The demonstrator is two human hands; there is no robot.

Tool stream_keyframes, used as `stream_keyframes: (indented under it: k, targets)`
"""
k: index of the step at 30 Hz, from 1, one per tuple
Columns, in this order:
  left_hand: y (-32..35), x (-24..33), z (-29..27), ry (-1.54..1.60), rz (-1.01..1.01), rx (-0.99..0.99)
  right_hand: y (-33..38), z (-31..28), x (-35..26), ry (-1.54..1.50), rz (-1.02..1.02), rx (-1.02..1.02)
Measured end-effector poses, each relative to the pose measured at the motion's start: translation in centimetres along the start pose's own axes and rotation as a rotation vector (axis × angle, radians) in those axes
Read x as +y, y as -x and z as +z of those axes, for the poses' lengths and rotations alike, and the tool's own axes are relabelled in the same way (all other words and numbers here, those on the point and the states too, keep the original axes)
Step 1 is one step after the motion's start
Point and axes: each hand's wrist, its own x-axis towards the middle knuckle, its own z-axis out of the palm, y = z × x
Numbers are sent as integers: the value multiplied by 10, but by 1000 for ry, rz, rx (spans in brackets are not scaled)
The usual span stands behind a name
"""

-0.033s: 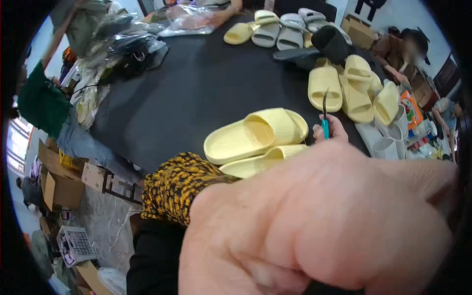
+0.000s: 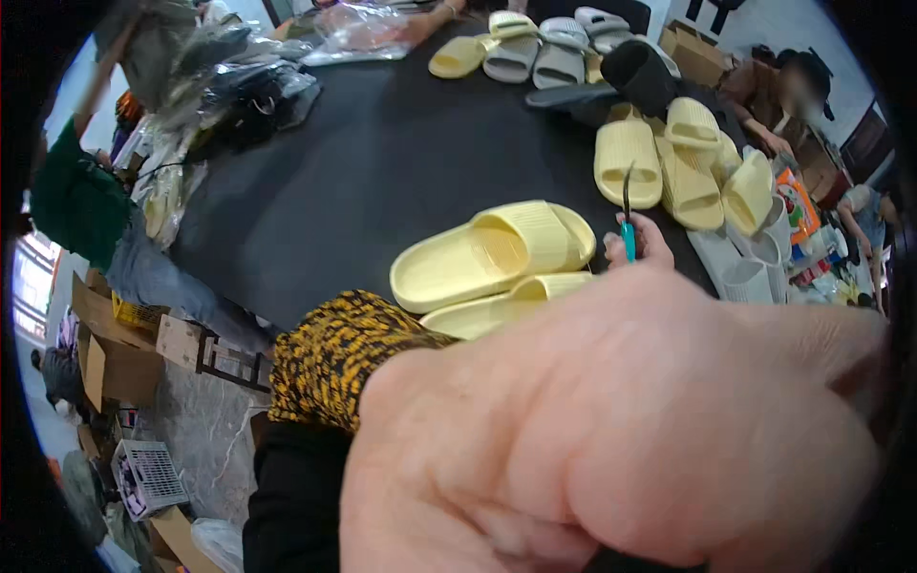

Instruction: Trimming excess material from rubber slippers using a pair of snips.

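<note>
Since a huge bare hand (image 2: 611, 420) fills the lower right, right up by the lens, it blocks a lot of the view; I can't tell if its fingers are curled or spread. Just beyond it, another hand (image 2: 653, 239) pinches a teal-handled tool (image 2: 628, 241) with a thin dark tip pointing up and away. Can't say which one is left or right, sorry.

Nearest the hands, a pale yellow slipper (image 2: 530, 241) lies sole down on the black table (image 2: 382, 162), just left of the tool. A second yellow slipper (image 2: 473, 315) sits nearer, partly hidden by the big hand. A yellow-and-black patterned sleeve (image 2: 325, 372) covers the table edge there too.

Clutter's everywhere: a yellow slipper pile (image 2: 690, 196) past the tool, a black slipper (image 2: 645, 76) behind it, grey slippers (image 2: 559, 67) at the far edge, light grey ones (image 2: 747, 277) on the right. Bagged items (image 2: 253, 81) crowd the far left corner, near someone in a green top (image 2: 81, 205). A cardboard box (image 2: 129, 368) and white crate (image 2: 153, 473) stand lower left.
</note>
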Motion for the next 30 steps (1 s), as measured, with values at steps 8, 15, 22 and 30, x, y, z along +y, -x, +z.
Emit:
stream_keyframes:
  k: [8,15,22,30]
  targets:
    - [29,-12,-11,-5,-166,5,-14,1,4,9,90,-136]
    - [35,-10,1,-8,-267,-108,-2,-6,-5,13,48,-107]
    - [79,-66,-10,-1181,-396,-177,-3,-5,1,82,-36,-105]
    - [101,-89,5,-847,-607,-228,-2,-6,-1,86,-49,-111]
